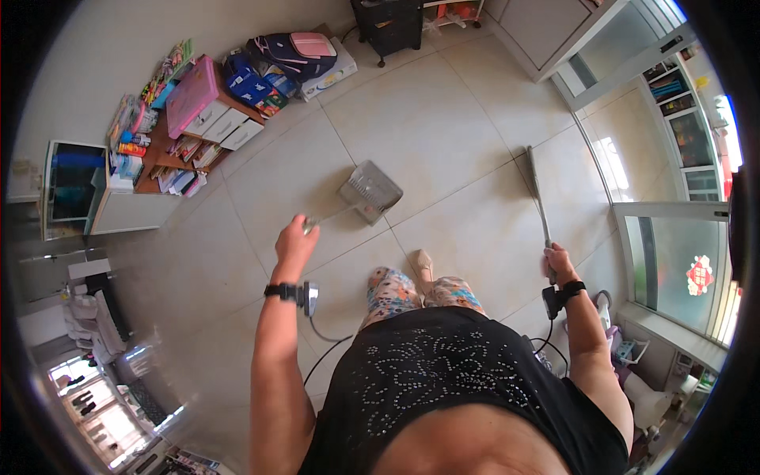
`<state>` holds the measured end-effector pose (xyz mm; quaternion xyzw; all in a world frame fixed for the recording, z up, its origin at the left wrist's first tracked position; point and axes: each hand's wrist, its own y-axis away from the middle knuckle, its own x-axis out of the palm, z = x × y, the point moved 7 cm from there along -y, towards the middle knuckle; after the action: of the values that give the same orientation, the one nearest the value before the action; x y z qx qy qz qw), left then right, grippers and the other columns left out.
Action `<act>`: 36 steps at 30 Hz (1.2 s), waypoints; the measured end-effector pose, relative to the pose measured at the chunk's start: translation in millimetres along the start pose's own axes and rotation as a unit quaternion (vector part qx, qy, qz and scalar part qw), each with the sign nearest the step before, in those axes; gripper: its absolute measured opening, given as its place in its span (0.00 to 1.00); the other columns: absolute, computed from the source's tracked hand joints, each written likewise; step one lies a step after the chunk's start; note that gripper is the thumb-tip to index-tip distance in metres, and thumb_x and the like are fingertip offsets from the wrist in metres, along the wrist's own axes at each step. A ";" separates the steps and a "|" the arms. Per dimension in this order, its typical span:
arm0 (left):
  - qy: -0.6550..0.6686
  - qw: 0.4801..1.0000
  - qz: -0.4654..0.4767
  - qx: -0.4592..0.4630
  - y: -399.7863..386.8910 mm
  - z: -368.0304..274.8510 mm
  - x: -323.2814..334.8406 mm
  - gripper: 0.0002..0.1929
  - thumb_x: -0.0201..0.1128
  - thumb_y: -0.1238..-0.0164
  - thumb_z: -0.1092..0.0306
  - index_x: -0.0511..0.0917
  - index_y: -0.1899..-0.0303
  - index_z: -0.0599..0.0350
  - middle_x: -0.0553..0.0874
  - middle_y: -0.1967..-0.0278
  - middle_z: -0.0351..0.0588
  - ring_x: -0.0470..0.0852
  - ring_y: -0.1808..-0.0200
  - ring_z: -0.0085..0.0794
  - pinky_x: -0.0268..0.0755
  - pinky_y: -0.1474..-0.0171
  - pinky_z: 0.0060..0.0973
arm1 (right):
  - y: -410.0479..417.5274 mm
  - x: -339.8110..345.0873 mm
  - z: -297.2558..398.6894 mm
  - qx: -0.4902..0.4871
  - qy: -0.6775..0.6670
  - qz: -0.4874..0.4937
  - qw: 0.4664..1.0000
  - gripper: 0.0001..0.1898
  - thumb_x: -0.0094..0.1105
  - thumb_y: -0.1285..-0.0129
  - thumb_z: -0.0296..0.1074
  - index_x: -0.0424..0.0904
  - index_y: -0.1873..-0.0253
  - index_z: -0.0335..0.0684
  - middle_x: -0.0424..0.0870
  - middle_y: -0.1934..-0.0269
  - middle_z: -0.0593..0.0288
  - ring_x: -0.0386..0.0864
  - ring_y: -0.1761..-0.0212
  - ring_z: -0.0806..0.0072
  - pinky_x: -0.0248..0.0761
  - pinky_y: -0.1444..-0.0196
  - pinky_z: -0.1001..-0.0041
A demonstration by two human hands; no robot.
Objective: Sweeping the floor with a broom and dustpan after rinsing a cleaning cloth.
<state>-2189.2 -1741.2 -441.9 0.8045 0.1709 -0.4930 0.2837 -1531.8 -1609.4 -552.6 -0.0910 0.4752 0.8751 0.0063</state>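
Observation:
In my left hand (297, 242) is the top of the thin upright handle of a grey long-handled dustpan (385, 183). Its pan is on or just above the floor tiles in front of me, with ribs and some small bits visible inside. My right hand (558, 263), out to the right, is closed around a long grey handle (540, 199), which looks like that of a broom. That tool points away from me toward the floor; no bristles can be made out at its far end. Both wrists wear a black strap with a small device.
Beige tiles (439, 119) cover the floor. A brown cabinet with white drawers (225, 127), bags and a backpack (297, 56) line the left wall. A black wheeled cart (389, 32) stands at the back. Sliding glass doors (671, 261) with a floor track are on the right.

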 end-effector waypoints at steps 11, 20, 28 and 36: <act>-0.072 0.993 0.084 0.045 -157.5 -92.8 -8.3 0.18 0.64 0.42 0.55 0.76 0.53 0.53 0.85 0.61 0.53 0.83 0.57 0.50 0.76 0.57 0.42 | 123.9 161.6 82.2 0.012 0.316 0.195 0.928 0.22 0.50 0.34 0.33 0.63 0.35 0.45 0.70 0.79 0.67 0.70 0.83 0.79 0.65 0.85 0.76; -0.046 0.993 0.097 0.047 -171.6 -64.7 -11.2 0.18 0.64 0.42 0.54 0.76 0.53 0.51 0.86 0.66 0.54 0.84 0.62 0.51 0.76 0.61 0.43 | 158.4 156.2 153.1 0.030 0.270 0.167 0.948 0.32 0.53 0.34 0.32 0.55 0.27 0.39 0.73 0.72 0.69 0.69 0.78 0.83 0.64 0.79 0.81; 0.009 0.999 0.028 -0.046 -181.9 -38.8 -34.6 0.16 0.65 0.45 0.56 0.77 0.57 0.52 0.85 0.67 0.54 0.84 0.62 0.52 0.75 0.61 0.43 | 16.3 84.0 204.5 0.063 0.005 -0.032 0.997 0.31 0.52 0.35 0.29 0.55 0.28 0.48 0.69 0.76 0.65 0.65 0.85 0.77 0.60 0.85 0.76; 0.034 0.988 -0.048 -0.145 -222.5 -68.0 -21.1 0.16 0.66 0.47 0.56 0.77 0.59 0.53 0.85 0.64 0.53 0.84 0.59 0.51 0.75 0.58 0.42 | -174.2 25.0 359.9 -0.021 0.012 -0.021 0.999 0.05 0.51 0.36 0.28 0.65 0.63 0.45 0.66 0.82 0.67 0.63 0.89 0.81 0.60 0.90 0.79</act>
<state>-2274.9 -1524.9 -463.2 0.7622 0.2888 -0.4483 0.3670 -1594.6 -1216.1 -510.0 -0.1117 0.4551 0.8832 0.0172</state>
